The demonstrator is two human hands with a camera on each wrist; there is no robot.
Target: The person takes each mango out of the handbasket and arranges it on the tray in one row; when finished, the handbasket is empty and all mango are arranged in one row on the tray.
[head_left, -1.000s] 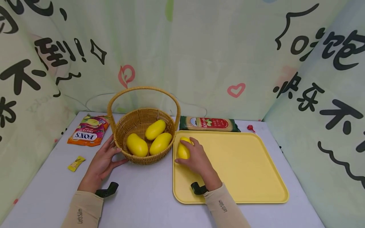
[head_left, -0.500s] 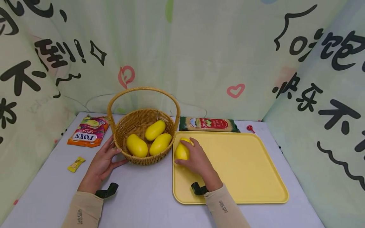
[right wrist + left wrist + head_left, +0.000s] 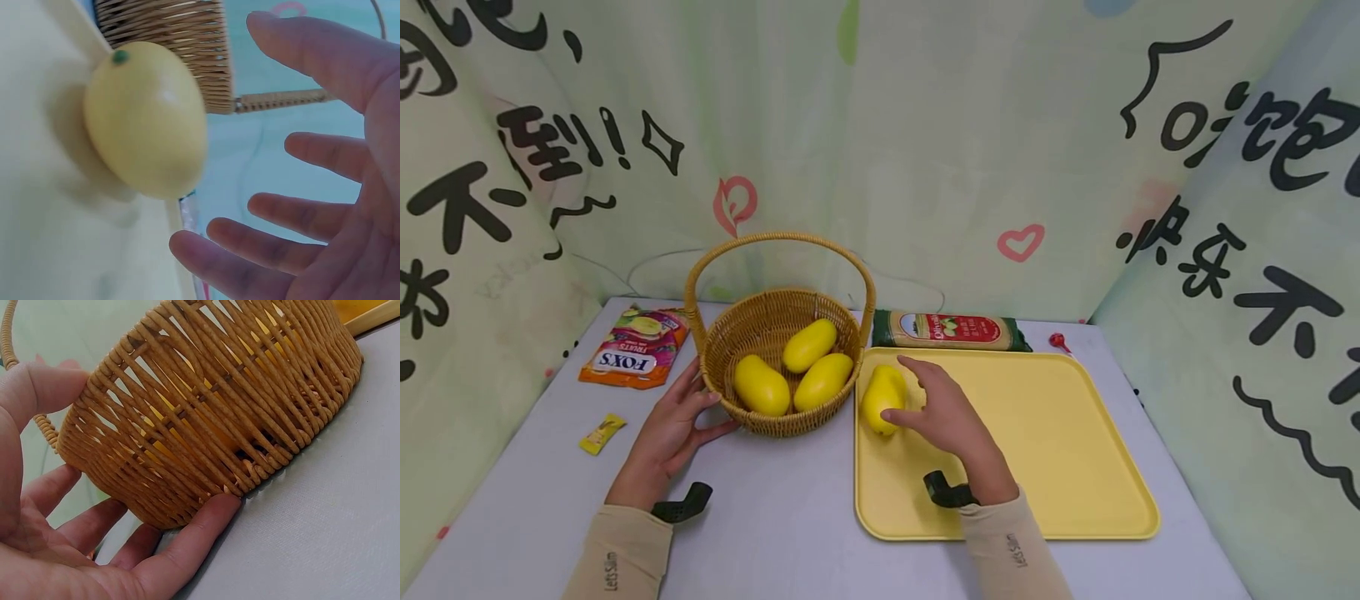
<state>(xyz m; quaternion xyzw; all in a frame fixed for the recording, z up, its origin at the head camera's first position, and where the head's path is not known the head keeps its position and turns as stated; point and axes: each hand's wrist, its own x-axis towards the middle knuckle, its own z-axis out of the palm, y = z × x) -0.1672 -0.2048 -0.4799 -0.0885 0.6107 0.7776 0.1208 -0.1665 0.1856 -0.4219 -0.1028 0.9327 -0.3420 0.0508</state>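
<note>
A yellow mango (image 3: 880, 396) lies at the left end of the yellow tray (image 3: 1015, 450). My right hand (image 3: 943, 408) is spread just right of it, the thumb overlapping the fruit in the head view. The right wrist view shows a gap between those fingers and the mango (image 3: 147, 119), which has a green stem spot. My left hand (image 3: 673, 425) holds the wicker basket (image 3: 782, 421) at its left side, one fingertip at the rim and the thumb low by the base. Inside the basket lie three more mangoes (image 3: 810, 344). The left wrist view shows the basket's woven wall (image 3: 212, 412) close up.
A FOX'S candy bag (image 3: 636, 346) lies behind my left hand, with a small yellow wrapped candy (image 3: 602, 434) nearer. Along the tray's back edge lies an Oliveri packet (image 3: 951, 331); a red lollipop (image 3: 1059, 342) is right of it. The basket's tall handle (image 3: 778, 237) arches overhead.
My right hand has let go of the mango and moved right, its fingers spreading. The mango stays on the tray, now more upright in view. The left hand and basket keep their place.
</note>
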